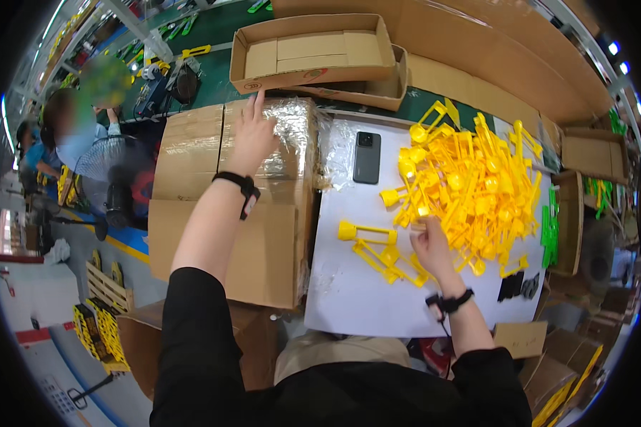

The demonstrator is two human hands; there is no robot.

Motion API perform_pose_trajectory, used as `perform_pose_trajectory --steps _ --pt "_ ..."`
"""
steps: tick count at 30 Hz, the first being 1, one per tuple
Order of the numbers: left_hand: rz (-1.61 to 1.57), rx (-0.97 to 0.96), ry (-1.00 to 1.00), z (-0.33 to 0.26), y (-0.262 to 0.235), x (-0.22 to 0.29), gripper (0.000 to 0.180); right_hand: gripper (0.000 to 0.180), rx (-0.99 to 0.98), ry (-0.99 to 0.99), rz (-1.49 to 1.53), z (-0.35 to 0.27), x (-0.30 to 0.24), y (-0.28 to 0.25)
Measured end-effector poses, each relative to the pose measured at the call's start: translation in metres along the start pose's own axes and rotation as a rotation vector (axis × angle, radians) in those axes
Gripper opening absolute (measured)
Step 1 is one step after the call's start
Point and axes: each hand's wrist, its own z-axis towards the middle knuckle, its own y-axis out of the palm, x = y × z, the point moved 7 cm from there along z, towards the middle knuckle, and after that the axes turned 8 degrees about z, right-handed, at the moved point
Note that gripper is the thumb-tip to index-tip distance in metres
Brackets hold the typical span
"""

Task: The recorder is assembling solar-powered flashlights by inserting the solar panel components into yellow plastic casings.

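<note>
My left hand (pixel 255 139) reaches over a taped cardboard carton (pixel 185 153), its fingers stretched out. Its fingertips are at the near wall of a shallow open cardboard tray (pixel 313 75); whether they touch it is hard to tell. At the near-left edge of a heap of yellow plastic frame-like parts (pixel 470 185), my right hand (pixel 431 248) has its fingers bent together. What they hold, if anything, is hidden. Left of that hand, a few loose yellow parts (pixel 377 235) lie on the white tabletop (pixel 349 299).
A dark phone (pixel 367 158) lies left of the heap. Green parts (pixel 550 231) and small black pieces (pixel 520 286) are at the table's right side. A second cardboard tray (pixel 392 89) sits under the first. Another person (pixel 85 142) is at the far left, beside a fan (pixel 110 160).
</note>
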Motion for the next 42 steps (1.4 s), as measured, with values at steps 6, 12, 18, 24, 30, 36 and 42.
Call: perform_pose_trajectory --steps 6,12,18,24,30,36,42 --pt "-0.075 0.163 0.013 0.133 0.038 0.044 0.058 0.059 0.059 -0.293 -0.109 0.248 0.018 -0.005" --pt "-0.003 0.257 0.084 0.159 0.034 0.050 0.033 0.072 0.248 -0.493 -0.401 0.357 0.057 -0.005" --pt "-0.315 -0.116 0.011 -0.024 -0.067 -0.008 0.026 0.041 0.037 -0.299 -0.549 0.394 0.020 -0.004" --pt "-0.303 -0.334 -0.061 -0.287 -0.062 -0.059 0.018 0.015 0.362 -0.620 -0.312 0.257 -0.114 0.006" --pt "-0.216 -0.116 -0.189 -0.446 -0.075 -0.133 0.021 0.009 0.285 -0.640 -0.188 0.072 -0.232 0.095" --pt "-0.300 0.236 -0.352 -0.515 -0.092 -0.139 0.038 0.035 0.041 -0.477 0.042 -0.053 -0.273 0.184" --pt "-0.718 -0.117 0.086 -0.613 -0.053 0.041 0.025 0.027 -0.229 0.213 0.117 -0.245 -0.069 0.141"
